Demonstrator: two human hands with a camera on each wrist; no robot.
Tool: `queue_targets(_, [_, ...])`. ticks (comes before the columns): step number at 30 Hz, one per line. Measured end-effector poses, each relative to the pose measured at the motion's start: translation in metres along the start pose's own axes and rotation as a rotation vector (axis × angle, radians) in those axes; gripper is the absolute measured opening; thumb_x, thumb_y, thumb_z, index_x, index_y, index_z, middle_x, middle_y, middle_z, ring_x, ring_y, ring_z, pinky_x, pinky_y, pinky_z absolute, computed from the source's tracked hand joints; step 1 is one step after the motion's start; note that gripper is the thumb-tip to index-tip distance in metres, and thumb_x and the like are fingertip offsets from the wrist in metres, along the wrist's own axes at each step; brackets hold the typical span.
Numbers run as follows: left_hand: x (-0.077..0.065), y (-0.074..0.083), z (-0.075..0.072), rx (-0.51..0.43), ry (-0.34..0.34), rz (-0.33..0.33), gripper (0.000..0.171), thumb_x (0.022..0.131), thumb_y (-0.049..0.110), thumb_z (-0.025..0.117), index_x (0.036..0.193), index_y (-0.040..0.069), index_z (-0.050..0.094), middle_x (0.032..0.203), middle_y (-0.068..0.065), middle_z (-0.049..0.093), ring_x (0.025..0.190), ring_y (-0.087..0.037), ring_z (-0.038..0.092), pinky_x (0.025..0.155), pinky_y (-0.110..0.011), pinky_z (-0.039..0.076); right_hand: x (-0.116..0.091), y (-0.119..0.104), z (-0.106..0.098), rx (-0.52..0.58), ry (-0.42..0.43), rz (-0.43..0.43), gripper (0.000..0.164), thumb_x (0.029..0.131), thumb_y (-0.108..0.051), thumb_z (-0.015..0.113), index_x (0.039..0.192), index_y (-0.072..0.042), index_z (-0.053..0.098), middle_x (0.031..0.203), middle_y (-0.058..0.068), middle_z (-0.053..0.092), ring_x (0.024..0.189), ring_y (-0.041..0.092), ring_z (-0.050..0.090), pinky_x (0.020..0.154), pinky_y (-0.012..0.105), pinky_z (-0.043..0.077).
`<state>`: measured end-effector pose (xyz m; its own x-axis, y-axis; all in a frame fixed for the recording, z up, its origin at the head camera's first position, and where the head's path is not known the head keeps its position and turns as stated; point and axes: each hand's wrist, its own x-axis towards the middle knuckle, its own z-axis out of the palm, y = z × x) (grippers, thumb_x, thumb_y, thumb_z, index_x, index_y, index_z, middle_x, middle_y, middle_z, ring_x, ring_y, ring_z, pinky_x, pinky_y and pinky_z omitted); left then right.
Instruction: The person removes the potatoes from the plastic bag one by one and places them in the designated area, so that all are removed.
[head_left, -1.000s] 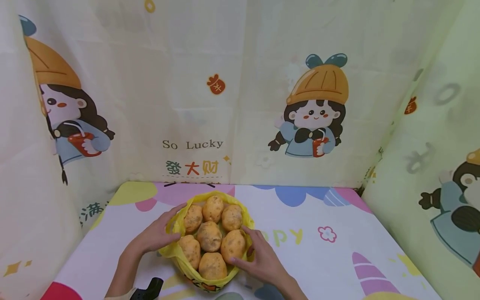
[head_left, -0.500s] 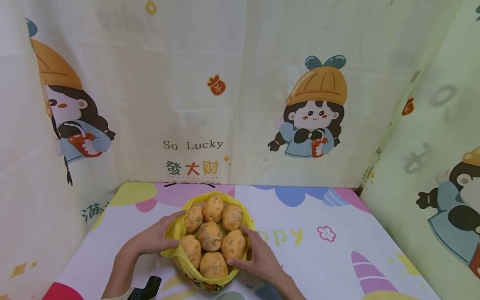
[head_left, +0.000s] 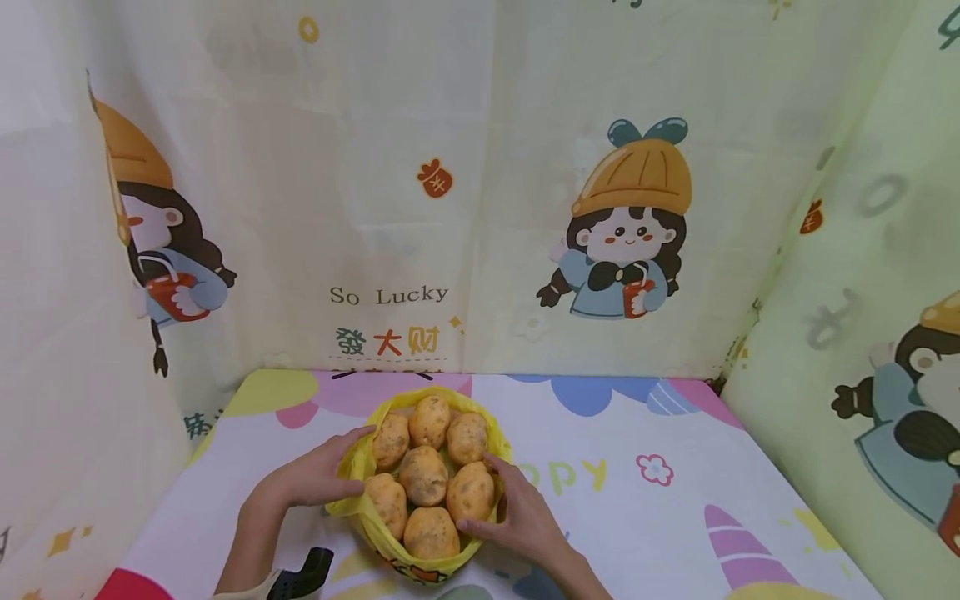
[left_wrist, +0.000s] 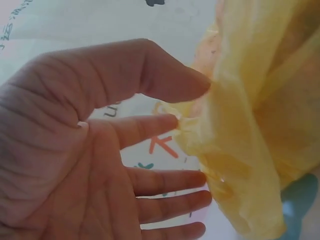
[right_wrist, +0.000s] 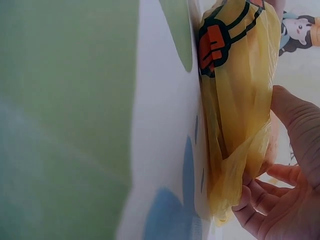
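Observation:
A yellow plastic bag [head_left: 366, 523] printed in black and orange sits on the table with its mouth spread wide. Several potatoes [head_left: 423, 476] lie inside it, one in the middle and the others around it. My left hand [head_left: 318, 477] is at the bag's left rim. In the left wrist view its fingers are spread and nearly straight, with the tips at the yellow plastic. At the right rim is my right hand [head_left: 521, 517], thumb at the near side and fingertips touching the bag's side in the right wrist view. The bag's underside is hidden.
The table carries a colourful printed cover [head_left: 637, 542]. Pale cloth walls [head_left: 510, 250] with cartoon prints enclose it at the back, left and right. A black device [head_left: 300, 575] is strapped to my left wrist.
Hands, bag and potatoes keep nearly the same arrangement. The head view has shifted slightly, so the whole scene sits a little lower in the picture.

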<state>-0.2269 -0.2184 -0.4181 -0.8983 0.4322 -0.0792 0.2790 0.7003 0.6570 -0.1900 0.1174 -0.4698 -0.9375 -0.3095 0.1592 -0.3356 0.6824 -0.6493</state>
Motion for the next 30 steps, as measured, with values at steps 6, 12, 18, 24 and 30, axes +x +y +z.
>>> queue_targets(6, [0.000,0.002,0.003,0.018,-0.008,-0.035,0.080,0.084,0.022,0.075,0.153,0.002,0.040,0.138,-0.029,0.054,0.126,-0.040,0.053,0.101,-0.062,0.043,-0.003,0.003,0.001,0.035,0.020,-0.009,0.096,0.079,-0.057,0.082,0.152,-0.007,0.044,0.139,0.013,0.056,0.103,0.016,0.060,0.083,0.035,0.052])
queue_targets(12, [0.001,0.007,0.001,0.043,-0.022,-0.028,0.078,0.085,0.020,0.074,0.152,0.001,0.041,0.137,-0.028,0.055,0.125,-0.041,0.054,0.102,-0.062,0.042,-0.011,0.005,-0.002,0.099,0.049,-0.040,0.094,0.079,-0.050,0.085,0.151,-0.005,0.043,0.134,0.012,0.057,0.086,0.009,0.056,0.071,0.025,0.049])
queue_targets(18, [0.002,0.009,-0.002,0.037,-0.027,-0.034,0.078,0.084,0.018,0.074,0.152,0.001,0.041,0.133,-0.026,0.057,0.119,-0.036,0.056,0.100,-0.061,0.043,-0.018,0.003,-0.013,0.182,0.032,-0.033,0.093,0.081,-0.048,0.085,0.152,-0.007,0.041,0.138,0.010,0.055,0.086,0.010,0.059,0.067,0.026,0.050])
queue_targets(24, [0.002,0.007,-0.003,0.047,-0.029,-0.058,0.078,0.084,0.019,0.074,0.153,0.004,0.041,0.134,-0.024,0.057,0.113,-0.031,0.056,0.098,-0.057,0.045,-0.019,0.005,-0.024,0.239,0.047,-0.048,0.079,0.086,-0.037,0.083,0.150,-0.012,0.045,0.132,0.005,0.061,0.082,0.008,0.061,0.065,0.026,0.052])
queue_targets(30, [0.001,0.003,-0.003,0.044,-0.028,-0.080,0.079,0.084,0.019,0.074,0.154,0.005,0.040,0.135,-0.025,0.056,0.115,-0.032,0.056,0.099,-0.060,0.044,-0.017,0.011,-0.027,0.257,0.042,-0.124,0.054,0.097,-0.026,0.072,0.144,-0.009,0.052,0.120,0.008,0.067,0.081,0.006,0.063,0.064,0.027,0.052])
